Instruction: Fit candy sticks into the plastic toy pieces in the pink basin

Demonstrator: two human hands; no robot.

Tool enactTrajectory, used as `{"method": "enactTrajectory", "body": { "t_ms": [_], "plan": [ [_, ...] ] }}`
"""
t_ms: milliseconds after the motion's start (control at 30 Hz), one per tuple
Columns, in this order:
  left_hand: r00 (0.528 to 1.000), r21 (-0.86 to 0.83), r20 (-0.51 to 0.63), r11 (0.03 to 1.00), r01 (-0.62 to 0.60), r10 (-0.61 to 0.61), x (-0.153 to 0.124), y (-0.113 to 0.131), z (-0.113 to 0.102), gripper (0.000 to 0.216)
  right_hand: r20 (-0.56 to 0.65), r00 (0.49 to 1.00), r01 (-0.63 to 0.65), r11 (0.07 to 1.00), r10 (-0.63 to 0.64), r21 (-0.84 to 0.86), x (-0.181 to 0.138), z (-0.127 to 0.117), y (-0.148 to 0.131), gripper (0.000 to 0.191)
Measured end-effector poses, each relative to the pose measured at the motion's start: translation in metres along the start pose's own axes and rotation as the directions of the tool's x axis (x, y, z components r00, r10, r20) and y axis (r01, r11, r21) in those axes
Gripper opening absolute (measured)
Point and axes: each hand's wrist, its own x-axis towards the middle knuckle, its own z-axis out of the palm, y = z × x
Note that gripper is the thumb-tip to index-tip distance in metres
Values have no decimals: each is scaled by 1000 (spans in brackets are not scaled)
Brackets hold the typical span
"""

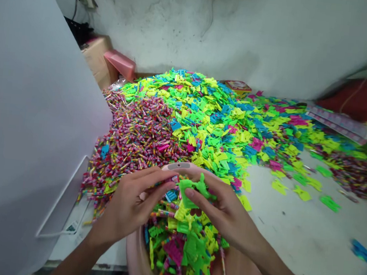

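Over a pink basin (pixel 133 253), my right hand (pixel 221 204) grips a bright green plastic toy piece (pixel 184 194) between thumb and fingers. My left hand (pixel 132 197) is pinched closed beside it, with the end of a small candy tube (pixel 175 178) at its fingertips, close to the green piece. Much of that tube is hidden. Below both hands the basin holds a jumble of green, yellow, blue and magenta plastic pieces (pixel 196 251) mixed with thin, colourful candy tubes (pixel 222 260).
Behind the basin rise a heap of pink-wrapped tubes (pixel 139 129) and a larger heap of coloured plastic pieces (pixel 207 96). A white panel (pixel 36 119) stands at the left. More tubes (pixel 361 176) lie at the right on the white table (pixel 291 234). A pink scoop-like container (pixel 121 64) sits at the back.
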Motion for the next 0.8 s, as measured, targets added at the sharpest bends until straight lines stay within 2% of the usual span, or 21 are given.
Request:
{"method": "enactTrajectory", "body": {
  "t_ms": [133, 233, 333, 433, 500, 633, 733, 800],
  "plan": [
    [993, 57, 14, 991, -122, 121, -3, -9, 0, 22, 19, 1000, 4, 1000, -4, 18, 4, 4, 0, 34],
    [977, 211, 81, 955, -208, 195, -5, -18, 2, 24, -1, 1000, -29, 999, 29, 39, 8, 10, 5, 30],
    [969, 522, 164, 818, -242, 183, -8, -21, 10, 30, -38, 996, -81, 992, 86, 101, 10, 17, 10, 29],
    [977, 751, 164, 625, -212, 133, -10, -18, 22, 65, -82, 982, -159, 976, 173, 151, 7, 24, 16, 34],
    [979, 783, 148, 588, -201, 138, -12, -18, 28, 70, -87, 971, -203, 959, 224, 198, 4, 26, 19, 35],
    [964, 754, 169, 604, -259, 203, -13, -31, 31, 59, -69, 961, -244, 937, 268, 248, 1, 29, 20, 36],
    [943, 721, 199, 612, -325, 266, -15, -38, 32, 43, -137, 952, -240, 944, 275, 228, 0, 32, 18, 36],
    [947, 714, 190, 625, -315, 260, -17, -37, 34, 38, -179, 941, -259, 951, 287, 168, 0, 32, 19, 33]
  ]
}}
